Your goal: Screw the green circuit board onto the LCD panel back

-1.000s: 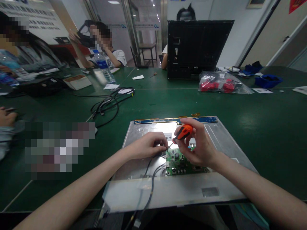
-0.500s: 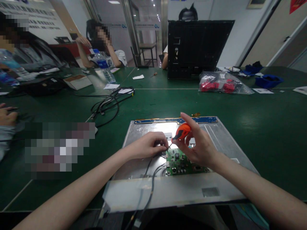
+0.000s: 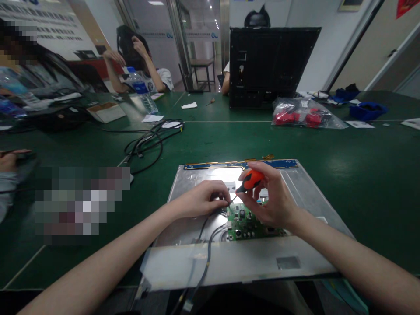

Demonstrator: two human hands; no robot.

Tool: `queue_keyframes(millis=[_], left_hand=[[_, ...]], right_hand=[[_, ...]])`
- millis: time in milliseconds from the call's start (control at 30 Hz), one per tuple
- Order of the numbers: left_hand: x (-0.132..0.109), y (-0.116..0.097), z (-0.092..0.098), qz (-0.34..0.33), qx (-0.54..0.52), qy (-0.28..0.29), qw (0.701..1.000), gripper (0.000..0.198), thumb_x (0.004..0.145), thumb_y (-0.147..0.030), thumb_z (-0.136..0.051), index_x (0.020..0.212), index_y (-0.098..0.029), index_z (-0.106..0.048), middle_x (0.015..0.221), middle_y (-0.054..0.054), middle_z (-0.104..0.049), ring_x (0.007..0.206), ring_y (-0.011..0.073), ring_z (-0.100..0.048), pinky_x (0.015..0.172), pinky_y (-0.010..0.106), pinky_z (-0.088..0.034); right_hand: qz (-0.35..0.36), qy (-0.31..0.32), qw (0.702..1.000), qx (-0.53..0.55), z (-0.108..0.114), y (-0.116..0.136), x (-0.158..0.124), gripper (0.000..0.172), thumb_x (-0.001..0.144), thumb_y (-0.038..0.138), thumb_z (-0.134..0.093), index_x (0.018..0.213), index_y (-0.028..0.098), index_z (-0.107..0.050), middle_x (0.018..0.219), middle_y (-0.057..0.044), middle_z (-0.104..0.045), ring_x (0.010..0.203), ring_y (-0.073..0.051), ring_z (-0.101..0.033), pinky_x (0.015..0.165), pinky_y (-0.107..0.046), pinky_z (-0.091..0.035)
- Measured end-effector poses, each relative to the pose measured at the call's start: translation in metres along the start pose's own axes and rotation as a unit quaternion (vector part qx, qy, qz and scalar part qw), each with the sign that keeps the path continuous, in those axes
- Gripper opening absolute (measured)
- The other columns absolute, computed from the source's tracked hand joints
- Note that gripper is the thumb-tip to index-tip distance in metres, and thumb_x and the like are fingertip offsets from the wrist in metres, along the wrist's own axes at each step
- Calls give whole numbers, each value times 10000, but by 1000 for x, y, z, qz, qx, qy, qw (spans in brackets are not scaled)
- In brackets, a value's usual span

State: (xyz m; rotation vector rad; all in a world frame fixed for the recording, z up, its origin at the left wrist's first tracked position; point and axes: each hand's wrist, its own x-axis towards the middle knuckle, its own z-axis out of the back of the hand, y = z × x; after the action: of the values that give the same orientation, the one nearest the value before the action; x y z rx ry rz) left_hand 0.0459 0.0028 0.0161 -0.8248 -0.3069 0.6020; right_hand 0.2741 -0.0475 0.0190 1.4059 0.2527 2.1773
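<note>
My right hand (image 3: pixel 271 194) is closed round the orange and black handle of a screwdriver (image 3: pixel 252 180), which tilts down to the left. Its tip meets the upper left corner of a green circuit board (image 3: pixel 244 223). There, the fingertips of my left hand (image 3: pixel 210 197) are pinched together; whatever they hold is too small or hidden to make out. The board lies on the metal back of a display panel (image 3: pixel 183 192), with a blue strip board (image 3: pixel 213 166) along its far edge. Dark cables (image 3: pixel 210 247) run from the board's left side over the near edge.
A black monitor (image 3: pixel 272 65) stands at the back, beside a plastic bag with red items (image 3: pixel 305 114). Coiled black cables (image 3: pixel 157 135) and a water bottle (image 3: pixel 141 89) are to the left. Co-workers sit across the green table (image 3: pixel 377 183) and at its left, one hand (image 3: pixel 8 162) near the edge.
My right index finger has curled down from its raised position over the screwdriver handle, and the handle has turned a little. My left hand stays in place. The co-worker's hand at left has shifted.
</note>
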Motion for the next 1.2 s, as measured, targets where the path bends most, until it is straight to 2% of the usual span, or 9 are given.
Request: queue_keyframes(millis=[167,367,533,633,967,1200], left_hand=[[0,0,0,-2,-1,1,1000,56,917,-211,-639,886,-193,-682,885,21,-685,810,186,-593,738,299,-450],[0,-1,0,0,-1,3,1000,72,924,-208,-630,868,-192,-672,852,14,-673,791,179,-591,724,290,-446],[0,-1,1,-1,-2,3,1000,57,917,-197,-642,869,-194,-672,861,18,-679,811,187,-607,746,298,-456],[0,0,0,-2,-2,1,1000,57,914,-180,-637,872,-196,-672,852,12,-672,802,184,-599,739,296,-448],[0,0,0,-3,-1,-2,1000,68,924,-216,-638,865,-194,-666,853,8,-664,792,178,-577,734,294,-436],[0,-1,0,-1,0,0,1000,79,925,-218,-639,852,-196,-662,830,5,-652,794,181,-576,736,296,-435]], right_hand=[[16,4,1000,-19,1,-1,3,688,975,167,-635,1567,336,-328,1012,-9,-674,578,-97,-546,466,-196,-525],[-5,2,1000,-20,-1,-2,1,783,963,148,-604,1633,311,-233,830,33,-624,543,-111,-550,444,-203,-492],[-16,5,1000,20,-3,-2,-1,852,940,97,-590,1647,308,-164,884,5,-643,591,-124,-595,428,-186,-487],[-15,10,1000,17,-2,-2,-2,835,931,93,-588,1637,297,-190,878,1,-641,627,-141,-629,442,-195,-508],[-16,2,1000,-13,-4,-4,-3,731,978,187,-624,1600,313,-261,826,35,-597,555,-124,-607,443,-219,-489],[-18,11,1000,-15,-2,-4,-2,752,960,147,-620,1597,321,-262,827,33,-600,565,-128,-607,448,-224,-488]])
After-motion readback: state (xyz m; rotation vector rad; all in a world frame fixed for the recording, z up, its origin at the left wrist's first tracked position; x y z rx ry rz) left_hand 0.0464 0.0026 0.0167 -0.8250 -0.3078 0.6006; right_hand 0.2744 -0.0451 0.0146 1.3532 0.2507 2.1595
